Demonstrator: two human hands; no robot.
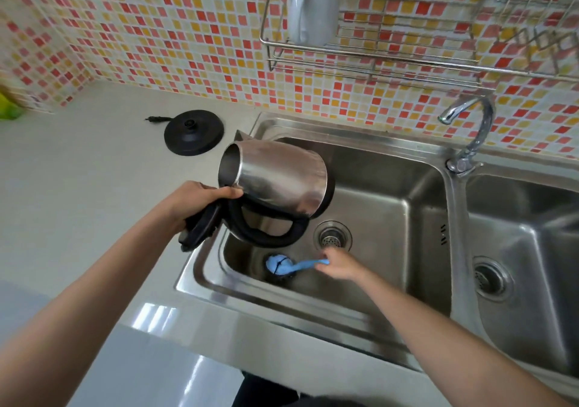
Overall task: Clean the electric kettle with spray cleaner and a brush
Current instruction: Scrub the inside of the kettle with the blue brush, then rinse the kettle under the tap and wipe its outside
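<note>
In the middle of the frame, the left hand (200, 201) is clenched round the top of the black handle of the kettle (277, 181). It holds the kettle tipped on its side above the left basin of the sink (391, 187). The kettle's open mouth faces the left of the frame, and its black lid (200, 229) hangs open under the hand.

Lower down, right of centre, the right hand (340, 265) reaches into the same basin. Its fingers are closed on the end of the blue brush (294, 265), whose round head lies on the basin floor just below the drain (332, 237).

The kettle's round black base (194, 132) sits on the counter (78, 171), left of the sink. The tap (470, 130) stands at the right, with a wire rack (407, 61) on the tiled wall above it.
</note>
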